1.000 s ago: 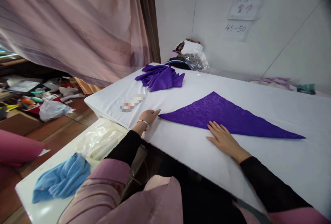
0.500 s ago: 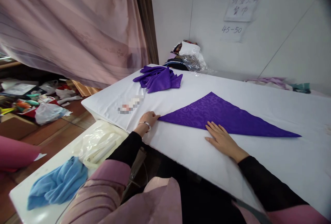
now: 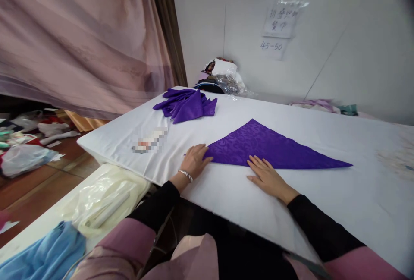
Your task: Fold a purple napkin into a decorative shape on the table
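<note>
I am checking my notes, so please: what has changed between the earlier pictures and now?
The left hand moved rightward, from the left tip of the purple patterned triangular fabric onto its left part. The right hand stayed at the lower edge; the fabric stayed triangular.

The bare left hand (image 3: 196,161), a silver bracelet (image 3: 186,175) at its wrist, had let go of the pointed left tip of the flat, purple patterned fabric triangle (image 3: 274,148) and moved inward, now lying palm-down across the cloth near that end, with the tip poking out past it. The gap to the bare right hand (image 3: 267,176) had narrowed. The view had swung rightward: the crumpled light-blue cloth (image 3: 45,252) had slipped partly out of frame, and more of a pale mottled patch (image 3: 399,155) had appeared at the right.
</note>
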`<state>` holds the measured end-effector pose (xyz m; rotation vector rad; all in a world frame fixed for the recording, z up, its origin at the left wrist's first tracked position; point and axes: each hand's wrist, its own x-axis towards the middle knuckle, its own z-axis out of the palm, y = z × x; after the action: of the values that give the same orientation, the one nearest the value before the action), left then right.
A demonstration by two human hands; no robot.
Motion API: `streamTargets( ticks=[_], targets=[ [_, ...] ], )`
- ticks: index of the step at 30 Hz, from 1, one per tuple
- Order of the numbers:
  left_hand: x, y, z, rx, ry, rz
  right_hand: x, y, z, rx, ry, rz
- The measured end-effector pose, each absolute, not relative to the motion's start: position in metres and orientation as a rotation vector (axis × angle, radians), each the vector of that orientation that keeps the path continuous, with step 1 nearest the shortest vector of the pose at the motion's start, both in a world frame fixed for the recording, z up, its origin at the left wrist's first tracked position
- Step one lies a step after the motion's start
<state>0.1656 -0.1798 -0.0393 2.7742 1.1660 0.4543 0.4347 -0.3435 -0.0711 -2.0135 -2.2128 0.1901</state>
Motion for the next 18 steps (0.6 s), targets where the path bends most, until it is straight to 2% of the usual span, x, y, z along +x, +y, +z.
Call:
streamTargets(
  ticks=[2,5,18],
  targets=[
    [0.181,-0.192,-0.046,2.830,0.954,0.312,0.433,-0.343,-0.068,-2.019,-2.214,0.211],
    [0.193,-0.202,-0.052,2.833,0.871,0.211,0.431,-0.343,-0.063,-2.017,-2.207,0.240],
    [0.150,-0.175,-0.061,2.752,1.317,0.033,0.429,-0.342,-0.057,-2.012,-2.147,0.410]
  ],
)
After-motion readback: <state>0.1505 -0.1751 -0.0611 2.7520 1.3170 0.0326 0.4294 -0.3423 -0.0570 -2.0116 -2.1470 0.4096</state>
